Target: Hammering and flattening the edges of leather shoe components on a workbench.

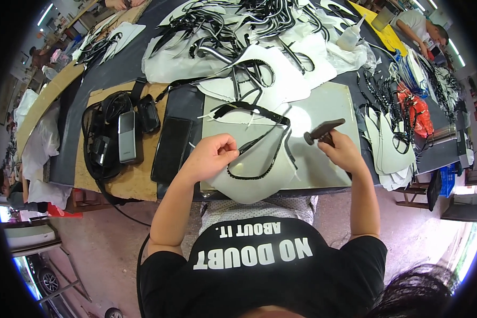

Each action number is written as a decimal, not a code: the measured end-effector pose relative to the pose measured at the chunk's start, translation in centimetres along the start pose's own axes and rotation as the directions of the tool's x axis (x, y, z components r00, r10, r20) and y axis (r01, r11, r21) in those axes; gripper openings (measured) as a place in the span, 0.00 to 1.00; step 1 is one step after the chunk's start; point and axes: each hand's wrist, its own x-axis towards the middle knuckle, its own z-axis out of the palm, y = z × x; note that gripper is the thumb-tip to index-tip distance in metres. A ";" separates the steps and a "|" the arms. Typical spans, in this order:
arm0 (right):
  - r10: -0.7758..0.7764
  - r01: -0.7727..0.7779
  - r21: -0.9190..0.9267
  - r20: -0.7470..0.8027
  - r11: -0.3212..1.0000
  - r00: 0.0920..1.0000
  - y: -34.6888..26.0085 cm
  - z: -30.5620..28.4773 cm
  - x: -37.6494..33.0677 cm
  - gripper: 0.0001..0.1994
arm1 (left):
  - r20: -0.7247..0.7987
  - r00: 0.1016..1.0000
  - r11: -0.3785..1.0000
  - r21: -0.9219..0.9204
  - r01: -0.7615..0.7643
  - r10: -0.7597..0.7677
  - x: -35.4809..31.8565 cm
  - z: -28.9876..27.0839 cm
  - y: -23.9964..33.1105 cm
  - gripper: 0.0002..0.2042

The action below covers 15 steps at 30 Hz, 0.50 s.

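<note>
Gripping a small dark hammer (323,130), your right hand (344,152) holds it closed-fisted above the grey metal plate (328,106). Your left hand (211,156) pinches shut on the white shoe piece with black trim (259,164), lying at the desk's (106,69) near edge. A black phone (170,149) lies just left.

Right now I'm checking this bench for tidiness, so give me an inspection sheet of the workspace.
Surface: grey metal plate on a dark table.
Job's things: white piece with black strap on the plate; small hammer.
Clutter: heaps of white pieces and black straps; squeeze bottle; phone; black case.
Grippers: left hand pinches the strap; right hand holds the hammer.
Cables: black cord off the table edge.
Surroundings: another person at far right.
</note>
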 end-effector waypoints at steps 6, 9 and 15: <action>-0.128 0.011 -0.430 -0.244 0.903 0.961 2.3 1.3 -1.0 0.10 | 0.063 0.998 0.910 -0.414 0.025 0.001 -1.0 1.7 -0.4 0.08; -0.296 0.086 -0.482 -0.380 0.872 0.876 0.8 2.2 -1.2 0.11 | 0.038 0.999 0.966 -0.256 -0.017 0.028 -1.7 2.6 -0.2 0.09; -0.615 0.629 -0.036 -0.257 0.777 0.745 -7.7 5.5 -5.7 0.09 | 0.043 0.997 0.964 -0.259 -0.056 0.070 -1.5 3.1 -1.3 0.13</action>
